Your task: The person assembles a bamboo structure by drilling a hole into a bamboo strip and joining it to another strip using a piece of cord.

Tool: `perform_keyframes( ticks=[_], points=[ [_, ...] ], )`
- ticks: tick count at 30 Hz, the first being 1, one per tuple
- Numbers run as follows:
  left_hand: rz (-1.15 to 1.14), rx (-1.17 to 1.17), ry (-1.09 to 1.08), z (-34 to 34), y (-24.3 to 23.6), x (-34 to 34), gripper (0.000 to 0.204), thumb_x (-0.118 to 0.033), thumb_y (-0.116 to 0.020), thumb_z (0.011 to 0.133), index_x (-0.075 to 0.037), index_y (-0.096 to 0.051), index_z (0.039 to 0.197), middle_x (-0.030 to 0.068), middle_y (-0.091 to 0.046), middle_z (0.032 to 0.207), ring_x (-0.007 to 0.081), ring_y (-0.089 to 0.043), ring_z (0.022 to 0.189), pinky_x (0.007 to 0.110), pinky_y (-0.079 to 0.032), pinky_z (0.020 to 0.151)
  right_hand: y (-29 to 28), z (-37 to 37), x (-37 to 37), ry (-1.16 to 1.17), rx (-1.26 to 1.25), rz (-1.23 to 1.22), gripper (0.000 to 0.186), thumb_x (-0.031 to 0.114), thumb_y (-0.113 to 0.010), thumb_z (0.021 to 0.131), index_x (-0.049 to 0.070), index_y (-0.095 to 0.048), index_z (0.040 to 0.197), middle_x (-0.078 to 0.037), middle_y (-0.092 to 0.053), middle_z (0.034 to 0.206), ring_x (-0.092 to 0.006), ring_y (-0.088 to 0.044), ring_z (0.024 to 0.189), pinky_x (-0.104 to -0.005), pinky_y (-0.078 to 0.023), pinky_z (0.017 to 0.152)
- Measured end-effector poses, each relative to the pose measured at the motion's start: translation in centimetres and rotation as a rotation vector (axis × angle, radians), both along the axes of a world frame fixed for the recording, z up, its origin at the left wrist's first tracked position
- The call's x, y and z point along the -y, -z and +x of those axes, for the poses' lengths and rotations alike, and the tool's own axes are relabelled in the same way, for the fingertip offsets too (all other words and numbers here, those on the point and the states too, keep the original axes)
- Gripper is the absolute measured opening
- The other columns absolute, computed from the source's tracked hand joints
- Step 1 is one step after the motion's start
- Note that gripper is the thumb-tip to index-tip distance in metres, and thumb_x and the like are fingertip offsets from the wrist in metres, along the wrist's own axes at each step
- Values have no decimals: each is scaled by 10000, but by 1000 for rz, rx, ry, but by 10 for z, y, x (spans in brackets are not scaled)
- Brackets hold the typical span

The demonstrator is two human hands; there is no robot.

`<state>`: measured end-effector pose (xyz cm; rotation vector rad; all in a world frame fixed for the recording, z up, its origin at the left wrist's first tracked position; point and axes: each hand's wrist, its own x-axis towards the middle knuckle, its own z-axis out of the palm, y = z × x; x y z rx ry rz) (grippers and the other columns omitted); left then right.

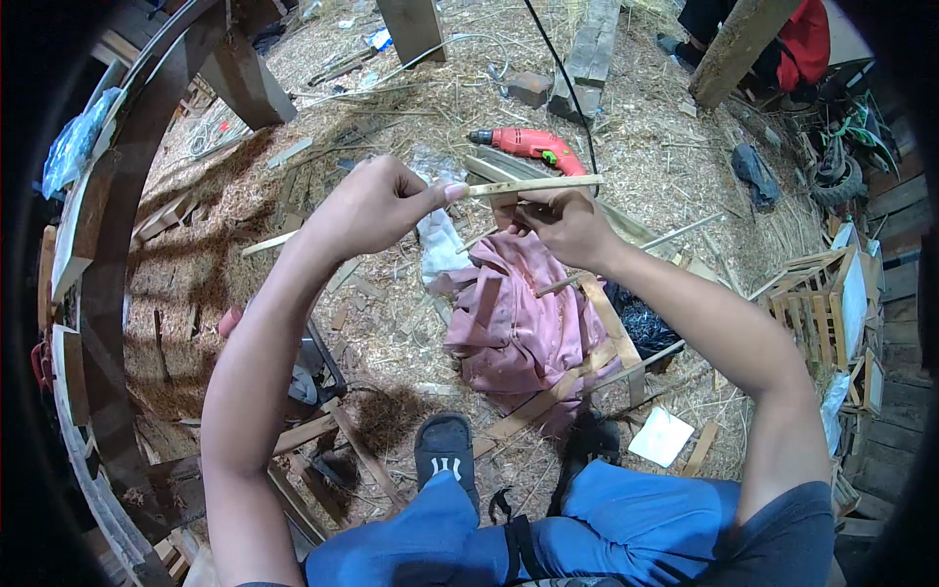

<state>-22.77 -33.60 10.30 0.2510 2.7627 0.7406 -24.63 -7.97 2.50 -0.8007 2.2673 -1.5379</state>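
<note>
My left hand (386, 201) pinches a thin, pale wooden slat (523, 184) that runs roughly level across the middle of the view. My right hand (553, 225) is closed at the slat's right part, where a short brown wood piece (503, 207) sits beneath it. Below my hands a rumpled pink cloth (499, 333) lies over and among wood strips (611, 352). Just beyond the slat a red-orange drill (528, 145) lies on the ground, partly beside a grey board.
Wooden posts (411, 24) stand ahead, and a curved timber (108, 264) runs along the left. A person in red (804, 44) is at the back right, near a wheeled item. Stacked wooden frames (812, 313) are at right. Shavings and offcuts cover the ground (323, 132).
</note>
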Motion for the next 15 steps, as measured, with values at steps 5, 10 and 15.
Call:
perform_keyframes(
  ticks=[5, 10, 15],
  points=[
    [15, -28, 27, 9, -10, -11, 644, -452, -668, 968, 36, -481, 591, -8, -290, 494, 104, -258, 507, 376, -230, 472, 19, 1, -12, -32, 87, -188, 258, -9, -608, 956, -3, -687, 1202, -51, -727, 1127, -115, -673, 1020, -273, -538, 913],
    [-19, -74, 27, 15, -17, -17, 578, -455, -682, 952, 52, -635, 680, 71, -405, 477, 160, -366, 466, 386, -317, 478, 12, -3, -21, -33, -311, -25, 264, -10, -648, 933, -10, -674, 1196, -129, -733, 1128, -211, -704, 1058, -345, -567, 913],
    [-30, -150, 30, 21, -25, -27, 529, -459, -685, 943, 30, -718, 743, 140, -522, 479, 239, -498, 434, 403, -408, 498, 9, -22, -26, -119, -660, -149, 277, -1, -684, 900, -11, -672, 1176, -168, -724, 1128, -293, -720, 1036, -382, -579, 903]
  ],
)
